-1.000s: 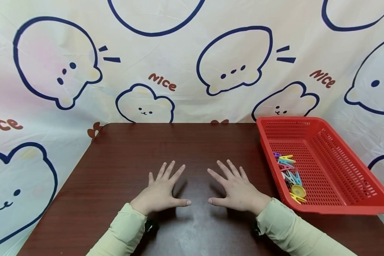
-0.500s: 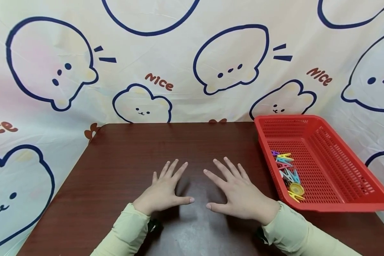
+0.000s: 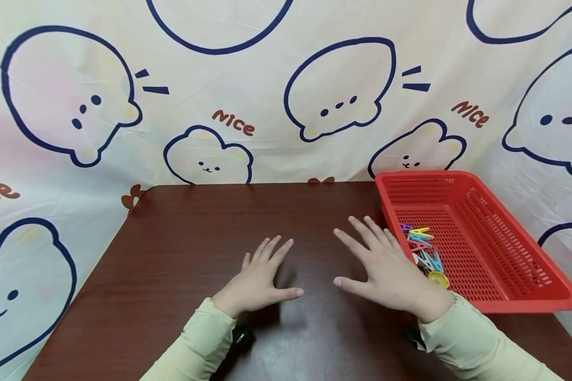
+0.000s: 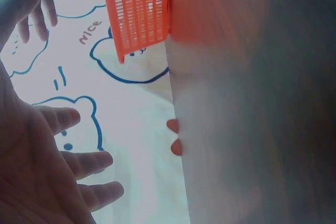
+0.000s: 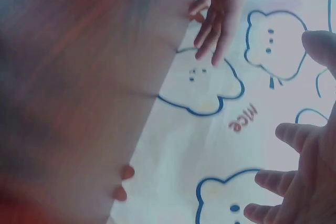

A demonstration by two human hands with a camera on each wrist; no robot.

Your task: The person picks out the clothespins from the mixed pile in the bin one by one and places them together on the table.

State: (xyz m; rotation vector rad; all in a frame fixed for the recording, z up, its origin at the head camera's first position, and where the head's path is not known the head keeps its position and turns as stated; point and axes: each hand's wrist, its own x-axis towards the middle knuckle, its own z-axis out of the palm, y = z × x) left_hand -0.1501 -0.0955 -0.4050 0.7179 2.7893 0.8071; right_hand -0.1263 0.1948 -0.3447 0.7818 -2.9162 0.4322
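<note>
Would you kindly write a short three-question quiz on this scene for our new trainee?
1. Fill in the blank: the clothespins lie inside a basket that is ____ in colour.
2. Which is nearer the basket, the left hand or the right hand?
3. True or false: each hand is gripping a clothespin.

Key:
1. Red.
2. The right hand.
3. False; both hands are spread open and hold nothing.

The dark red-brown bench shows fine grain and a shine on this near side, a red basket standing on its right
</note>
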